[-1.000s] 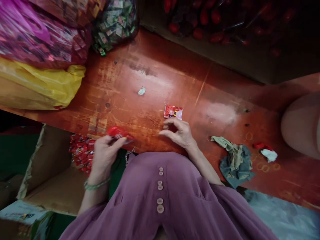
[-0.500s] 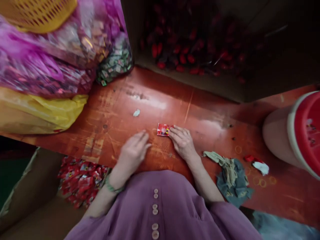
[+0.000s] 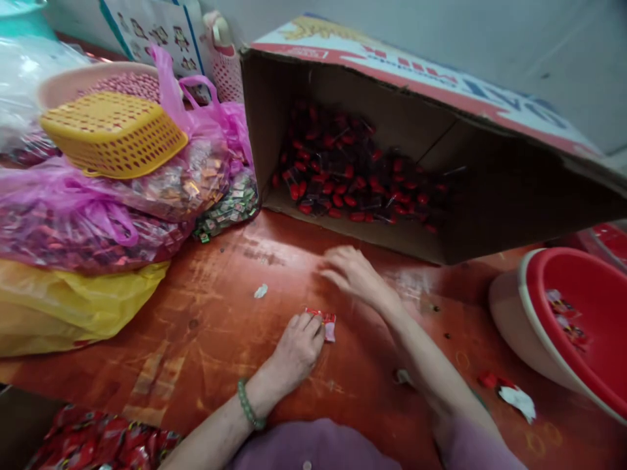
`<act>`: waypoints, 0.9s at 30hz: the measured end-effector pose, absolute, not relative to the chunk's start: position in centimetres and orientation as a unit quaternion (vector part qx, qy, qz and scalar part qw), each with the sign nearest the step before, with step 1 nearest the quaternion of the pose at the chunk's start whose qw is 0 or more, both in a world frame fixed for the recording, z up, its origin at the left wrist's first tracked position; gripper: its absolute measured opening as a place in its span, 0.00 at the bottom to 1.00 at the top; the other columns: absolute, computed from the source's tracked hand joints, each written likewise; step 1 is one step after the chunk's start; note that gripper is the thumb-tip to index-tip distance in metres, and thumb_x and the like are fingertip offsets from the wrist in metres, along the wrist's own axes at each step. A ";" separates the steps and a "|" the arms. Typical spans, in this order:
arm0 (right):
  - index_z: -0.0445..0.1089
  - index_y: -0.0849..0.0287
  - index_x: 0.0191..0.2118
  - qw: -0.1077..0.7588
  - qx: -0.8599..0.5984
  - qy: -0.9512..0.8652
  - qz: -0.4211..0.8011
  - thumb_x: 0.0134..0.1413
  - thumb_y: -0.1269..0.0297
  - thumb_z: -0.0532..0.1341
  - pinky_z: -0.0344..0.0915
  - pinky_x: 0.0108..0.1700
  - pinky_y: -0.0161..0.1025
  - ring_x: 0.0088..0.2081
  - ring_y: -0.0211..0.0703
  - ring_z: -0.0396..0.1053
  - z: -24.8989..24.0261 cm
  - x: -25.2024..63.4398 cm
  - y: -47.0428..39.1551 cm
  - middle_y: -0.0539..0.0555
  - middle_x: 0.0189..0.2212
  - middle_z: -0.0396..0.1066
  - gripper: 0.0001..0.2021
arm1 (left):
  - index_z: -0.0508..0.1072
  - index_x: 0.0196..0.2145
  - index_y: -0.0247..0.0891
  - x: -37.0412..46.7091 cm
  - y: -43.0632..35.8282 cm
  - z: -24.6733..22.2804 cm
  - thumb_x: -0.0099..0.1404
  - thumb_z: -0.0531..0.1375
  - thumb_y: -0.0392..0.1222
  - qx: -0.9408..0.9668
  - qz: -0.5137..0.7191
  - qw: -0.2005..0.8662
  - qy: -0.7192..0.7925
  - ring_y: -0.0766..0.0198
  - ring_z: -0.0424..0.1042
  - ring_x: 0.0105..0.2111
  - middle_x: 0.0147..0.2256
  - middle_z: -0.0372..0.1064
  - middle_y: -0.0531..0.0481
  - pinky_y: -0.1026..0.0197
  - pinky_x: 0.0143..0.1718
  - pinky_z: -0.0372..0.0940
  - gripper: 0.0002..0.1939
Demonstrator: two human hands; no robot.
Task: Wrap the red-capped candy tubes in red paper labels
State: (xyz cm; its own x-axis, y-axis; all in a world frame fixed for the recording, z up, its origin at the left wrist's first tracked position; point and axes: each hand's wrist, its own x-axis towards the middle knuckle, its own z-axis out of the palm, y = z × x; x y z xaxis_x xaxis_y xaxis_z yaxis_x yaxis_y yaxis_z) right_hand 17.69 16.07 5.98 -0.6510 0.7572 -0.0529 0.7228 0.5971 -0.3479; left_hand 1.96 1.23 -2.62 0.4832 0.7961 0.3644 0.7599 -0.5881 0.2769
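Observation:
A small red printed packet (image 3: 330, 326) lies on the reddish-brown table (image 3: 235, 352). My left hand (image 3: 300, 346), with a green bead bracelet at the wrist, grips the packet's left part, and its fingers cover much of it. Farther forward, my right hand (image 3: 353, 273) is above the table in front of an open cardboard box (image 3: 372, 238). Its fingers are partly spread and slightly blurred, with nothing visible in them. Inside the box are many clear-wrapped pieces with red ends (image 3: 337, 189).
Stacked plastic bags of small packets (image 3: 88, 228) and a yellow basket (image 3: 115, 140) stand left. At right is a red-lined bucket (image 3: 533, 294) with a few packets inside. Red packets (image 3: 108, 437) fill a box at lower left. A white scrap (image 3: 261, 291) lies on the table.
My right hand has left the packet and moved forward toward the cardboard box. My left hand has come over onto the packet. The view has tilted up, showing more of the box.

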 end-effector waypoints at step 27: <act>0.67 0.58 0.60 -0.078 -0.440 -0.892 0.067 0.62 0.61 0.57 0.51 0.62 0.57 0.58 0.59 0.65 5.6 5.6 35.6 0.59 0.56 0.71 0.22 | 0.73 0.37 0.36 2.8 1.8 -3.3 0.70 0.54 0.33 0.795 0.361 0.181 0.452 0.60 0.66 0.31 0.31 0.69 0.48 0.57 0.33 0.64 0.08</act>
State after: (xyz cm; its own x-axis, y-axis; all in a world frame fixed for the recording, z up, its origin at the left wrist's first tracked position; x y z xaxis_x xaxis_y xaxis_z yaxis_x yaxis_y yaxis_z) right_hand 5.60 35.60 5.56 -0.6007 0.7747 -0.1975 0.7955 0.6038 -0.0509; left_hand 2.84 1.77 -3.35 0.3306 0.8497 0.4108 0.5880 -0.5259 0.6145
